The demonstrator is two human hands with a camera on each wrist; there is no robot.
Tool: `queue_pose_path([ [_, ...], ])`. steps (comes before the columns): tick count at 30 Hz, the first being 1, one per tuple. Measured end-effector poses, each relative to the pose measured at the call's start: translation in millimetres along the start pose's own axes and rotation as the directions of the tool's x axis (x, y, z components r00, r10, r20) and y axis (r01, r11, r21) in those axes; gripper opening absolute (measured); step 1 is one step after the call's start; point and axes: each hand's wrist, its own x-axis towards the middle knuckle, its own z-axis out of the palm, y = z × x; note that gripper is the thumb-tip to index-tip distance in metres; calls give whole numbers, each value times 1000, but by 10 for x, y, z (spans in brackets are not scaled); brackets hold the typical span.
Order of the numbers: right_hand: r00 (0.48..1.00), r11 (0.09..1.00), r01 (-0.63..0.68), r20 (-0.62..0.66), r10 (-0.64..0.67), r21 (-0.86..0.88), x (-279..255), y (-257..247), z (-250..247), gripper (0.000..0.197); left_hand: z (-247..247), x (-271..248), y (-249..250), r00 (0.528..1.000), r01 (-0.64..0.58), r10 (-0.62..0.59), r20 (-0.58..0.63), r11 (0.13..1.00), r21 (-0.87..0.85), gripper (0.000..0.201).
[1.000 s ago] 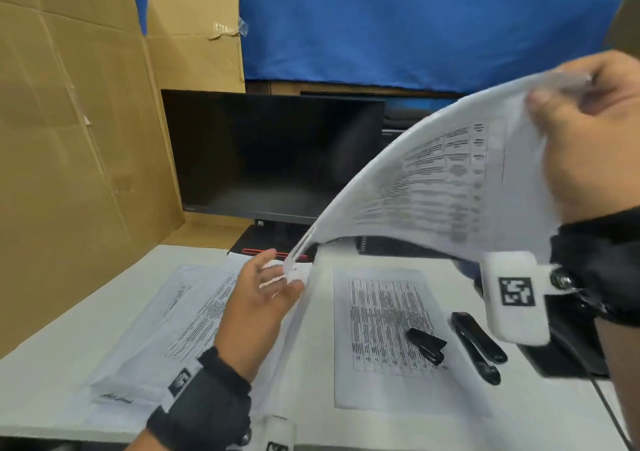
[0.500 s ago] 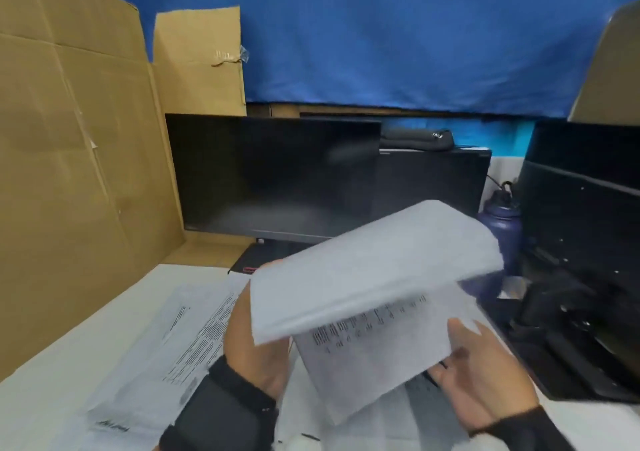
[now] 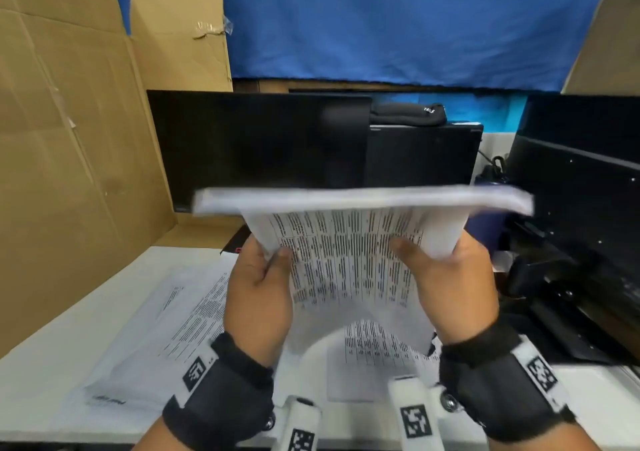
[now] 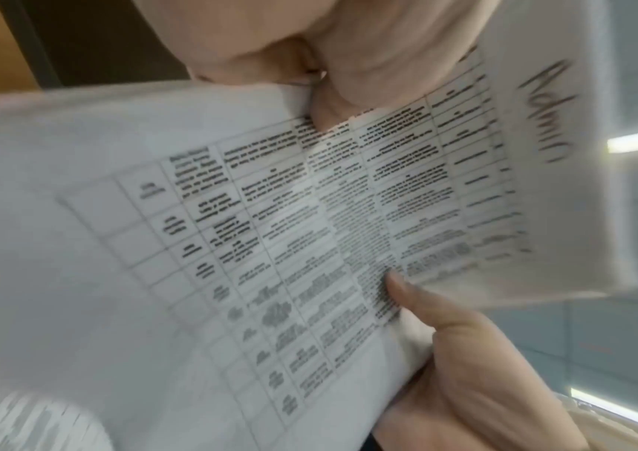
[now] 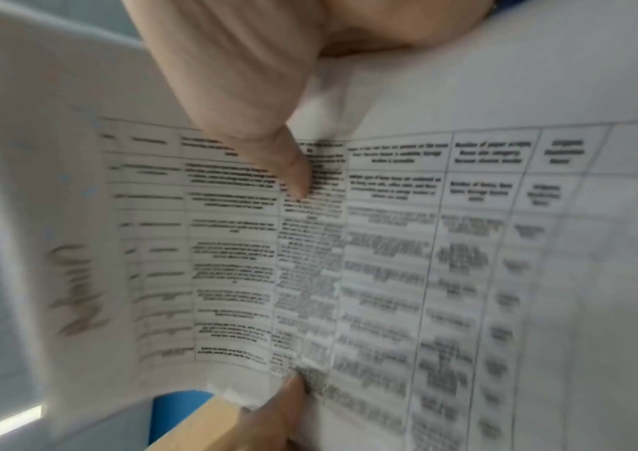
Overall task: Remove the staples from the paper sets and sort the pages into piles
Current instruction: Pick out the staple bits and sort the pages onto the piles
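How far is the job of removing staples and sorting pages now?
Partly done: loose pages lie in a left pile and a middle pile on the desk. In hand: left hand and right hand hold one paper set. Whether its staple remains is unclear.

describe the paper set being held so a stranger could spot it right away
In front of the dark monitor, above the white desk, both hands hold up one paper set. Unlike the sheets lying flat below, it is raised, with its top page folded back.

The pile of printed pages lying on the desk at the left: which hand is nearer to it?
Left. The left hand hangs right beside the pile of printed pages, over its right edge, gripping the raised paper set. The right hand grips the set's far side.
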Motion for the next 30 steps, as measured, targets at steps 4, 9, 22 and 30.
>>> queue_pose_path([
  [4,997,994,-28,-70,21,-105,-37,250,125,25,-33,-99,-195,999,-10,7,40,997,80,32],
  [9,983,981,-156,-114,142,-118,-310,636,204,24,-24,-199,-509,998,59,-66,23,973,224,19],
  [22,984,978,145,-85,-159,-152,360,106,21,23,-31,254,-99,996,-88,88,9,994,59,19],
  [30,987,961,135,-51,-151,-243,184,149,198,12,118,137,-146,991,135,-135,-14,991,21,28],
])
